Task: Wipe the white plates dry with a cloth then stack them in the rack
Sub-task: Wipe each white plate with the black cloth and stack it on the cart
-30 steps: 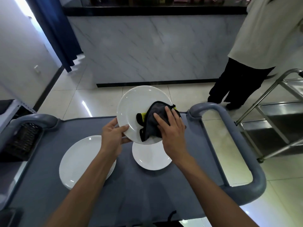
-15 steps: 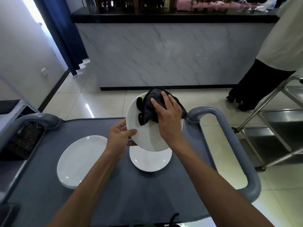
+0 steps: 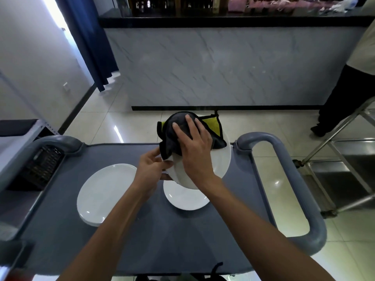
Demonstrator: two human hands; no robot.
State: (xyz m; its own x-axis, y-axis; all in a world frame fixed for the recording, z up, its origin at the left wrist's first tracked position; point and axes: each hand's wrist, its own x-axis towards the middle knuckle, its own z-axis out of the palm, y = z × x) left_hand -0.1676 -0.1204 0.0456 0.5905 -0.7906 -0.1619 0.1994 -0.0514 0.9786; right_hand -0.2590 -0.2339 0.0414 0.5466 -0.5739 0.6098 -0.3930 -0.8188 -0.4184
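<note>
Here my left hand (image 3: pixel 151 169) grips the left edge of a white plate (image 3: pixel 220 161), its fingers curled around the rim, and the plate is held tilted in the air above the grey cart (image 3: pixel 203 240). My right hand (image 3: pixel 194 147) lies flat on the dark cloth (image 3: pixel 172 136) with fingers almost straight and spread, and it presses the cloth against the upper part of this plate; a yellow side of the cloth shows at the far edge. Just below the held plate a second plate (image 3: pixel 186 199) lies on the cart, and a small stack of plates (image 3: pixel 105 191) lies to its left, apart from it.
</note>
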